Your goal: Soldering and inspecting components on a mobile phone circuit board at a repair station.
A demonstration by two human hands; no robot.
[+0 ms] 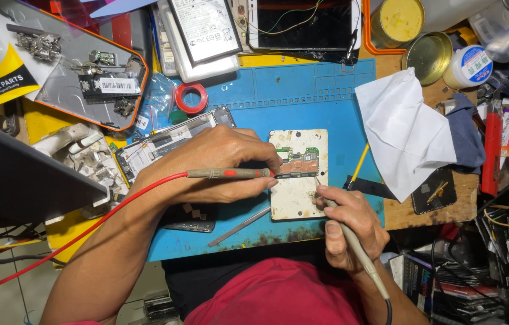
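My left hand grips a red test probe with a red lead, its tip touching a small green and copper circuit board. That board lies on a worn white block on the blue work mat. My right hand holds a grey test probe like a pen. The grey probe's tip rests on the block just right of the board's lower edge. A black lead runs down from the grey probe.
An opened phone frame lies under my left wrist. Metal tweezers rest at the mat's front. A red tape roll, white paper, tins, a phone screen, a battery and a parts tray crowd the bench.
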